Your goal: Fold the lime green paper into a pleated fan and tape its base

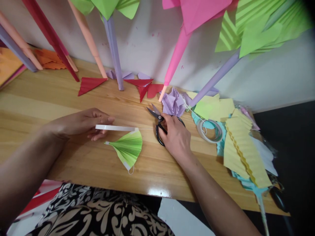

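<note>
A narrow white strip (115,128) runs from my left hand (92,123) to the upper corner of a pleated green paper fan (129,147). The fingers of my left hand are curled at the strip's left end. The fan is spread on the table, with white pieces at its corners and a loop of thin string at its lower corner. My right hand (176,134) is closed on black-handled scissors (155,113), whose blades are slightly apart and point up and left. A thin thread (147,128) stretches from the fan's top corner toward the scissors.
Rolled paper stems, including a pink one (177,59), lean against the wall. Red folded paper (91,85) and purple pleated paper (173,101) lie behind the scissors. A tape roll (219,132) and yellow pleated paper (246,147) are on the right.
</note>
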### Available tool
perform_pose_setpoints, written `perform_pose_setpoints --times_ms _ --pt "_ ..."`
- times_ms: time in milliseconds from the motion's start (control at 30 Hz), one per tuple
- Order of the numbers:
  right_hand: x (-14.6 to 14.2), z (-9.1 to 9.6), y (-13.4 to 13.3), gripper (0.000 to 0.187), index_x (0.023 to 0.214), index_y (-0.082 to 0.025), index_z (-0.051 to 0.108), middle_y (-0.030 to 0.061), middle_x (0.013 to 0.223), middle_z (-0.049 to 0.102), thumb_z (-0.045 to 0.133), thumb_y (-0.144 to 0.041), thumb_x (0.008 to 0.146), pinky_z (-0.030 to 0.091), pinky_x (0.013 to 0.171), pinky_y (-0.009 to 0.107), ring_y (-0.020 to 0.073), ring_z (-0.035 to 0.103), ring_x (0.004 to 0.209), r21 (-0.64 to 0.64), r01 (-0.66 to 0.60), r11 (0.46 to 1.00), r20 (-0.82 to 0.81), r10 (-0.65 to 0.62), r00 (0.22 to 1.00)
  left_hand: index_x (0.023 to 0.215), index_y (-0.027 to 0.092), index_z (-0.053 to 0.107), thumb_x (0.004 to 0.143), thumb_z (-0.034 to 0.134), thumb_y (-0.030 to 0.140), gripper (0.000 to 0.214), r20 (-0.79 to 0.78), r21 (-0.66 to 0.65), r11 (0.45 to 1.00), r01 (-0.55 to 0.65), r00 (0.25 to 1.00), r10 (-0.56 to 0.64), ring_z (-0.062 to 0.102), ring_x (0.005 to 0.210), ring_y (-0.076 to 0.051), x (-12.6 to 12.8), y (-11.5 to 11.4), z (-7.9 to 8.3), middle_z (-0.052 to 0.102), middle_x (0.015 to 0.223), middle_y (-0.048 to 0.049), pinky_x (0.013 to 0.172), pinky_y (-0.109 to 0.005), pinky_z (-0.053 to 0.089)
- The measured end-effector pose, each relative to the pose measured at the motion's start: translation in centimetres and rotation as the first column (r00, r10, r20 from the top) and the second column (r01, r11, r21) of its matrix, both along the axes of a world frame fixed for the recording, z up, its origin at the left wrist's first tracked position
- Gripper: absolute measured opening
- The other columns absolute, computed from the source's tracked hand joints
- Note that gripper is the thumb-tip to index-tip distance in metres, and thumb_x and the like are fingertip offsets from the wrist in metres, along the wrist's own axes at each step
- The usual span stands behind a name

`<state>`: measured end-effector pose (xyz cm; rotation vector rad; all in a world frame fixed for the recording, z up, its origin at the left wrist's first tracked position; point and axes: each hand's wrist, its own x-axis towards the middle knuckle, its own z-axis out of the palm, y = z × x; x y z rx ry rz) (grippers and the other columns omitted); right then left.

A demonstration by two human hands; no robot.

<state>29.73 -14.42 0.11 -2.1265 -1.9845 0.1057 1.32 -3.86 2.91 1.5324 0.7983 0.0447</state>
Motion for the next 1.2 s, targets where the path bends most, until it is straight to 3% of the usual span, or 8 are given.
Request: perform_pose_setpoints --times_ms 367,800,967,1100,1200 --pt "-0.1 0.0 0.1 0.037 0.132 -0.024 0.057 0.0083 0.103 0.068 0.053 -0.031 0.095 0.042 0.067 0.03 0.0253 0.064 0.096 0.004 0.008 1.0 -0.007 -0.008 1.0 0.055 0.017 0.06 0.097 0.046 0.053 0.056 0.0 0.007 0.998 0.07 0.998 -0.07 0.047 0.043 -0.009 -0.2 0.0 0.2 0.055 0.048 -0.0012 0.045 -0.02 0.038" --pt "0.1 -0.2 0.0 0.04 0.132 -0.022 0.057 0.0087 0.103 0.069 0.054 -0.025 0.093 0.046 0.07 0.031 0.0254 0.065 0.095 0.004 0.034 0.999 -0.023 -0.034 0.999 0.055 0.016 0.06 0.094 0.046 0.06 0.06 -0.065 0.008 0.998 0.064 0.996 -0.063 0.049 0.045 -0.011 -0.1 -0.1 0.6 0.056 0.05 -0.0026 0.045 -0.021 0.038" --pt "0.7 0.0 -0.3 0.046 0.129 -0.023 0.06 0.0066 0.108 0.071 0.058 -0.017 0.083 0.052 0.079 0.032 0.0219 0.067 0.094 0.071 -0.012 0.997 -0.264 0.031 0.964 0.057 0.016 0.061 0.096 0.046 0.056 0.058 -0.016 0.01 0.998 0.06 0.998 -0.06 0.05 0.045 -0.01 -0.2 -0.1 0.2 0.056 0.05 -0.0022 0.045 -0.019 0.039" --pt "0.6 1.2 -0.3 0.046 0.126 -0.024 0.062 0.0036 0.105 0.073 0.06 -0.018 0.08 0.054 0.084 0.03 0.0184 0.069 0.092 0.083 -0.091 0.992 -0.562 0.122 0.818 0.059 0.015 0.062 0.095 0.049 0.054 0.056 0.053 -0.031 0.999 0.01 0.999 -0.008 0.05 0.043 -0.009 -0.4 0.1 -0.1 0.057 0.05 -0.0015 0.044 -0.019 0.04" --pt "0.1 2.2 0.3 0.046 0.126 -0.026 0.062 0.0022 0.106 0.074 0.062 -0.02 0.08 0.054 0.085 0.03 0.0175 0.07 0.092 -0.001 -0.175 0.985 -0.695 0.125 0.708 0.058 0.014 0.062 0.095 0.051 0.053 0.054 0.079 -0.071 0.997 -0.007 0.997 0.012 0.049 0.042 -0.009 -0.3 0.1 -0.1 0.057 0.049 -0.0011 0.043 -0.018 0.041"
